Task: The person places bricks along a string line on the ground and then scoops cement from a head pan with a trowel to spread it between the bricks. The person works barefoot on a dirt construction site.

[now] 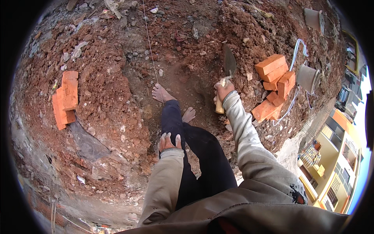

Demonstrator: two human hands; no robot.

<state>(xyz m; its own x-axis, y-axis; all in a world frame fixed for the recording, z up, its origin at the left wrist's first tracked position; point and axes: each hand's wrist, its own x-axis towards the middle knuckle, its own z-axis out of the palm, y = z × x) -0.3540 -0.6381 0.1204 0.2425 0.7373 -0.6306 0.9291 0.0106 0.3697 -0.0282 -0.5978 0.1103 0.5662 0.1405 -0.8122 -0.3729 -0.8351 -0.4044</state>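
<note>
My right hand [223, 90] is closed round the wooden handle of a pointed trowel [230, 61]. The blade points away from me over the reddish soil, and the butt of the handle sticks out below my fist. Whether the blade touches the ground I cannot tell. My left hand [170, 142] rests on my dark-trousered left knee, fingers spread over it, holding nothing. My bare feet stand on the dirt between the two hands. A thin string [150, 43] runs from the far edge down to my left foot.
Orange bricks [271, 64] lie piled to the right of the trowel, beside a grey bucket [307, 78] with pale rope. Another bucket [312, 18] lies farther off. More bricks [70, 90] sit on the left bank near dark cloth [89, 141]. Rubble covers both raised sides.
</note>
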